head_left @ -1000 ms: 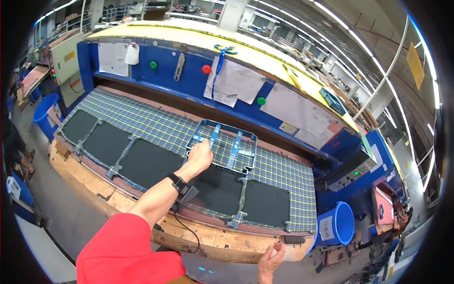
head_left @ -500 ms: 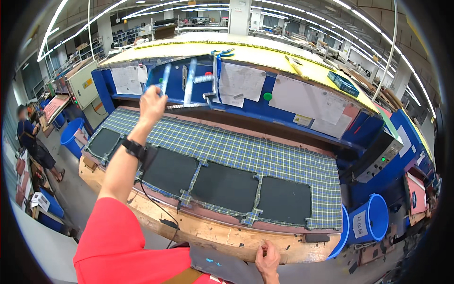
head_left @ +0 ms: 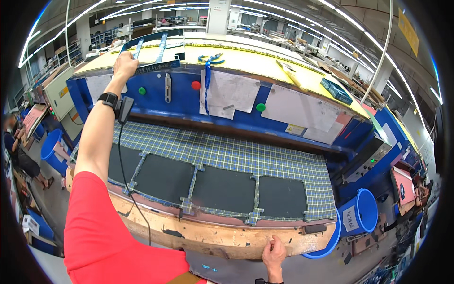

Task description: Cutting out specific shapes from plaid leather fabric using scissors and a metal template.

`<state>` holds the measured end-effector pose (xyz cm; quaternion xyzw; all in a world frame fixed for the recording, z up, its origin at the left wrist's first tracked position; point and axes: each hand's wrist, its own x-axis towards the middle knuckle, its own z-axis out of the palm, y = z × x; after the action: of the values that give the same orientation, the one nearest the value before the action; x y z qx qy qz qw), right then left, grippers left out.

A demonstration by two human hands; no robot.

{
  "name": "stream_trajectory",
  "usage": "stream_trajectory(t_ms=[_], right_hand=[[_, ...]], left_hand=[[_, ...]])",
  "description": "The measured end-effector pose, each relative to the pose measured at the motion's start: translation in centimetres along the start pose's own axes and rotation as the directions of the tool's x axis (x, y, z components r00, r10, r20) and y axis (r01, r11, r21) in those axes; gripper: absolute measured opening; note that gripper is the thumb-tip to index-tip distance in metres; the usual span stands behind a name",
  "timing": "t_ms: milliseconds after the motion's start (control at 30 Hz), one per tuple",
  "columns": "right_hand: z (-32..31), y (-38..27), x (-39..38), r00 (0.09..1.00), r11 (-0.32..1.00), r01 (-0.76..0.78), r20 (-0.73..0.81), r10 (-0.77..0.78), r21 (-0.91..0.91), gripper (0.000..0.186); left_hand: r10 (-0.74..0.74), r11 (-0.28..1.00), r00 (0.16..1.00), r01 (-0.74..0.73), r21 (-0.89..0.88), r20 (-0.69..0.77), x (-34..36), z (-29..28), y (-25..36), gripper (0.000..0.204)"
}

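Note:
My left hand (head_left: pixel 125 65) is raised at the far left, closed on a crossbar of a dark blue metal cutting die (head_left: pixel 161 65). The die is a frame with lighter crossbars, held at the front edge of the blue cutting press's yellow top (head_left: pixel 227 47). Below lies plaid fabric (head_left: pixel 222 144) in blue, green and yellow. Several black rectangular pieces (head_left: pixel 224 189) sit on it, edged by ragged cuts. My right hand (head_left: pixel 273 251) is low, at the near edge of the wooden board (head_left: pixel 213 239), its fingers curled in; anything inside them is hidden.
Blue cutters (head_left: pixel 212 59) and a blue tray (head_left: pixel 336 91) rest on the press top. A black cable (head_left: pixel 124 156) hangs from a dark device beside my left wrist. Blue bins (head_left: pixel 362 215) stand right of the board. A person (head_left: pixel 21 146) stands far left.
My left hand has lifted the cutting die up and left, from before the press front to its yellow top. The right hand stays low, still curled. The view has shifted slightly.

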<state>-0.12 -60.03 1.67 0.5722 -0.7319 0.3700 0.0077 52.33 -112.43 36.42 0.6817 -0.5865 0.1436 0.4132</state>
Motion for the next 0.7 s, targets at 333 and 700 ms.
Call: stream_trajectory(t_ms=[333, 700], right_hand=[[-1.2, -1.5, -1.7, 0.999, 0.982, -0.028, 0.010, 0.031, -0.187, 0.026], [-0.3, 0.2, 1.4, 0.995, 0.992, -0.017, -0.099, 0.005, -0.128, 0.022]], left_hand=[[0.080, 0.981, 0.982, -0.107, 0.159, 0.172, 9.6, 6.3, -0.7, 0.023], [0.701, 0.692, 0.672, -0.563, 0.452, -0.238, 22.6, 11.6, -13.6, 0.038]])
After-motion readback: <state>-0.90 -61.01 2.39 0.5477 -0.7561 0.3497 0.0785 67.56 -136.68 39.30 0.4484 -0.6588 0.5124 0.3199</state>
